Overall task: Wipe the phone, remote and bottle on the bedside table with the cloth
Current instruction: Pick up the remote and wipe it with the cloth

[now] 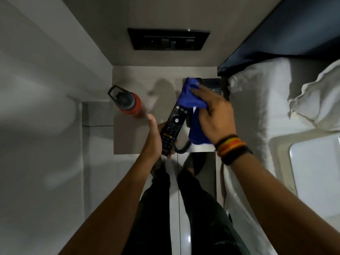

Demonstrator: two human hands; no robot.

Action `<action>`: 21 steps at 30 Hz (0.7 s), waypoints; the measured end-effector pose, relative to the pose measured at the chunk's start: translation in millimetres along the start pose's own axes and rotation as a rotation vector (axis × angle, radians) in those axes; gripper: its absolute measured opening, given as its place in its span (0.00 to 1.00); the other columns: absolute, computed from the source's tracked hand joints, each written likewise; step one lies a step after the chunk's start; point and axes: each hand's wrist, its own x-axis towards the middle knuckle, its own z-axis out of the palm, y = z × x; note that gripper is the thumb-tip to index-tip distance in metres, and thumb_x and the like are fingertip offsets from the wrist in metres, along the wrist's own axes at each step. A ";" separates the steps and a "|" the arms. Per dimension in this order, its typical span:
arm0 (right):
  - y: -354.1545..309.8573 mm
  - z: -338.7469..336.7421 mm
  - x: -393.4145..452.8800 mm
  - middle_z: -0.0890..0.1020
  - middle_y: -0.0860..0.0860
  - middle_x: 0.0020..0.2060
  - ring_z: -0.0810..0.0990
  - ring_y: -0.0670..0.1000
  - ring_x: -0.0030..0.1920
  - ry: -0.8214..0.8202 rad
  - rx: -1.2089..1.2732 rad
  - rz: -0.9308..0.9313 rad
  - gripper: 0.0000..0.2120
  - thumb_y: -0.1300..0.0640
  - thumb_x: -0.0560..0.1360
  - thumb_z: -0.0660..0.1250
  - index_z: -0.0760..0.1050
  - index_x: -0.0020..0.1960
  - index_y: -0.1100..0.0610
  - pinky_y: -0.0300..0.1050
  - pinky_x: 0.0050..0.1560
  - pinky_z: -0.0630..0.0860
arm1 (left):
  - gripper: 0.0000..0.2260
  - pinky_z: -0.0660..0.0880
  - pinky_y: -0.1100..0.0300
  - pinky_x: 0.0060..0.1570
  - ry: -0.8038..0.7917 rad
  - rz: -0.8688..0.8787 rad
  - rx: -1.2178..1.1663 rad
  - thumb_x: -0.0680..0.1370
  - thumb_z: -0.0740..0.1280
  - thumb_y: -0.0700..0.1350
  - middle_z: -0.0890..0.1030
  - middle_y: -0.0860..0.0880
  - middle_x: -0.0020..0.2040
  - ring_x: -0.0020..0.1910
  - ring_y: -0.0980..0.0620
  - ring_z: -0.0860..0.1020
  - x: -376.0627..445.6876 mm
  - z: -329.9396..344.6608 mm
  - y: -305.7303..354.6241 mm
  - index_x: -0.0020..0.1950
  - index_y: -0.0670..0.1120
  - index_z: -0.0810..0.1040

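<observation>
cloth (191, 100) – soft fabric | remote (172, 128) – matt plastic | bottle (129, 103) – smooth

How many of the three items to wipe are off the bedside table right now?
1. The remote is held in the left hand. The red bottle stands at the table's left; the phone sits at its right, partly hidden by the blue cloth.

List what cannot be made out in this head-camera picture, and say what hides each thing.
- Phone: mostly covered by the right hand and cloth.
- Remote: top end under the cloth; lower edge hidden in the left hand; button labels too small.
- Bottle: seen from above, so its base is hidden.
- Wall panel: dark, details unreadable.
</observation>
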 end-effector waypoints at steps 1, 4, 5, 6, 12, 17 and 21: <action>-0.9 4.5 9.2 0.75 0.51 0.71 0.76 0.56 0.66 -0.060 -0.066 0.016 0.26 0.67 0.73 0.59 0.76 0.68 0.51 0.53 0.69 0.71 | 0.51 0.75 0.57 0.27 0.002 -0.001 -0.015 0.68 0.38 0.84 0.81 0.43 0.33 0.24 0.44 0.78 1.8 3.7 -0.3 0.46 0.46 0.84; -5.3 31.7 -12.9 0.72 0.51 0.73 0.76 0.60 0.61 -0.271 -0.269 -0.058 0.25 0.67 0.73 0.64 0.75 0.68 0.50 0.56 0.62 0.76 | 0.51 0.79 0.54 0.31 0.038 -0.009 -0.050 0.72 0.37 0.80 0.84 0.42 0.36 0.29 0.43 0.81 8.5 8.1 1.0 0.53 0.43 0.84; -7.3 40.6 -31.1 0.74 0.51 0.72 0.77 0.59 0.56 -0.297 -0.282 -0.120 0.25 0.66 0.72 0.66 0.76 0.66 0.49 0.55 0.57 0.79 | 0.51 0.83 0.50 0.39 0.074 -0.011 -0.054 0.75 0.36 0.79 0.87 0.42 0.43 0.38 0.42 0.85 11.1 6.3 1.9 0.57 0.44 0.86; -8.4 46.7 -48.3 0.76 0.50 0.70 0.78 0.58 0.52 -0.318 -0.257 -0.152 0.25 0.66 0.70 0.67 0.77 0.65 0.49 0.54 0.51 0.81 | 0.50 0.84 0.45 0.52 0.113 -0.020 -0.063 0.76 0.36 0.78 0.88 0.41 0.53 0.50 0.42 0.86 14.6 4.5 1.0 0.63 0.45 0.85; 14.8 51.6 -83.2 0.78 0.45 0.68 0.77 0.53 0.53 -0.589 -0.094 -0.096 0.24 0.65 0.69 0.63 0.80 0.61 0.48 0.52 0.54 0.77 | 0.44 0.85 0.55 0.43 0.134 -0.085 -0.134 0.79 0.42 0.76 0.89 0.44 0.44 0.43 0.47 0.87 36.4 -11.4 -21.4 0.57 0.46 0.86; 31.9 38.7 -80.3 0.83 0.50 0.61 0.80 0.53 0.60 -0.508 0.007 0.102 0.25 0.72 0.69 0.62 0.82 0.58 0.50 0.51 0.65 0.74 | 0.21 0.77 0.60 0.27 0.200 -0.165 0.106 0.86 0.59 0.57 0.84 0.45 0.36 0.30 0.49 0.82 82.5 -20.0 -23.3 0.53 0.42 0.82; 49.3 35.9 -83.2 0.84 0.49 0.60 0.81 0.52 0.58 -0.430 0.021 0.176 0.25 0.72 0.71 0.60 0.81 0.58 0.49 0.51 0.62 0.76 | 0.19 0.84 0.52 0.44 0.216 -0.197 0.165 0.86 0.63 0.56 0.87 0.40 0.51 0.44 0.46 0.87 116.6 -24.0 -24.9 0.66 0.41 0.80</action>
